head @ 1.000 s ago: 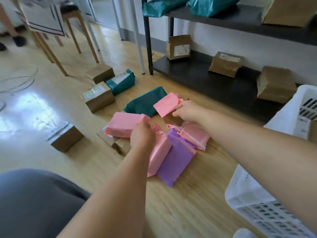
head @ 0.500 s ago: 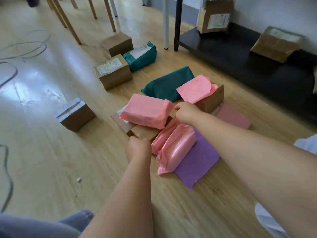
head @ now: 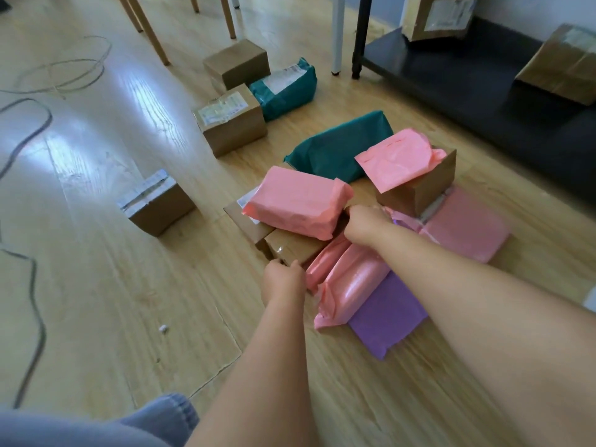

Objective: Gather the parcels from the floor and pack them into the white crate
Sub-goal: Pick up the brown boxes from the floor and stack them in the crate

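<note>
Parcels lie heaped on the wooden floor. My left hand [head: 283, 280] grips the near corner of a small brown box [head: 295, 248]. My right hand [head: 364, 221] curls round that box's far end, its fingertips hidden under a bulky pink parcel [head: 300, 204] that rests on the box and on a flat carton [head: 243, 221]. Beside my hands lie two pink bags [head: 351, 282] on a purple mailer [head: 387, 321]. Behind them are a flat pink mailer [head: 464, 227], a brown box [head: 416, 188] topped by a pink mailer [head: 396, 156], and a teal parcel [head: 335, 146]. Only a white sliver of the crate [head: 592, 300] shows at the right edge.
Farther left stand three brown boxes [head: 232, 124] [head: 238, 62] [head: 158, 203] and a labelled teal parcel [head: 285, 85]. A low black shelf [head: 467, 91] at the back right holds more cartons. Cables [head: 35, 285] trail along the left, wooden legs [head: 151, 33] stand behind, and my knee [head: 96, 427] is at the bottom left.
I let go of the pink parcels, and the bulky one now lies on the cartons. Both hands dropped to the small brown box beneath it. The view tilted down, so the crate left the frame.
</note>
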`<control>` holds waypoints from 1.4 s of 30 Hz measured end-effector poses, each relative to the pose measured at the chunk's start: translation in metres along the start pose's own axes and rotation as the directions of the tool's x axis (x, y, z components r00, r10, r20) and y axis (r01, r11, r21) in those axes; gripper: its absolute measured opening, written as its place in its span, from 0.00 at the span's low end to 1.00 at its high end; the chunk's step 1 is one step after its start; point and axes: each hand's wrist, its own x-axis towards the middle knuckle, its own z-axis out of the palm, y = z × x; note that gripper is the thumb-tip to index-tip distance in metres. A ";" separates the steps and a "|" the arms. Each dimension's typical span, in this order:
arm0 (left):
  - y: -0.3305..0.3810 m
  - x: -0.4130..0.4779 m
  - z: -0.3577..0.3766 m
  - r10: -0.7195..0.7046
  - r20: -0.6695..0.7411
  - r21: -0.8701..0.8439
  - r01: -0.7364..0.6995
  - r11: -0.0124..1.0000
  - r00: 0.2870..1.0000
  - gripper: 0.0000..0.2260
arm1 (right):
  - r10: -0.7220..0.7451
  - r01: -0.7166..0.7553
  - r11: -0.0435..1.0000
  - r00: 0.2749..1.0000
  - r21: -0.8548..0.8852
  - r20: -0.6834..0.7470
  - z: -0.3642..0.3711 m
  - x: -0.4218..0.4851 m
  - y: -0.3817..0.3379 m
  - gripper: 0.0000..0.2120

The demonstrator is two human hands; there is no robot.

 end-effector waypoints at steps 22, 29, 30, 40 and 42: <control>0.085 -0.120 -0.035 0.419 0.146 -0.112 -0.406 0.907 0.896 0.07 | 0.122 -0.022 0.889 0.974 0.458 -0.190 -0.146 -0.134 0.056 0.13; 0.133 -0.189 -0.056 0.515 0.204 -0.301 -0.447 0.842 0.833 0.09 | 0.148 0.053 0.794 0.949 0.605 -0.277 -0.200 -0.193 0.091 0.14; 0.137 -0.197 -0.057 0.509 0.208 -0.322 -0.433 0.842 0.835 0.10 | 0.144 0.064 0.774 0.951 0.630 -0.274 -0.203 -0.201 0.095 0.16; 0.157 -0.266 -0.039 0.633 0.310 -0.416 -0.497 0.761 0.710 0.24 | 0.204 0.138 0.583 0.929 0.801 -0.309 -0.228 -0.269 0.137 0.30; 0.162 -0.282 -0.026 0.657 0.311 -0.415 -0.524 0.744 0.687 0.22 | 0.263 0.134 0.556 0.908 0.820 -0.326 -0.234 -0.277 0.152 0.32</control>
